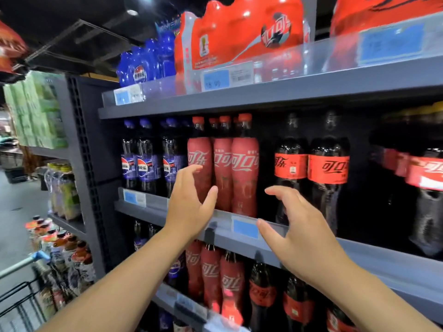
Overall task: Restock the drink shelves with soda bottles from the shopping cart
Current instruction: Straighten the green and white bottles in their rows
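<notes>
In the head view, both grips are raised in front of the middle shelf point(359, 250), and neither holds anything. The left grip point(189, 207) is spread wide, fingers lightly curved, thumb apart. Its fingertips lie over the lower body of the leftmost of three red-sleeved cola bottles point(244, 173); whether they touch it cannot be told. The right grip point(297, 233) is equally open, palm turned toward the left one, with the shelf's blue price tag point(245, 228) just beside its thumb.

Held facing each other like this, the grips seem set to bracket the red row and square it up, or to close on a bottle. Beyond the right grip's fingers a dark gap separates the red bottles from the black-capped cola bottles point(328, 164), probably the slot to be filled. The blue-labelled bottles point(143, 161) stand beyond and left of the left grip.

The shopping cart point(21, 295) sits low, well below and left of the left grip, its load too blurred to tell
</notes>
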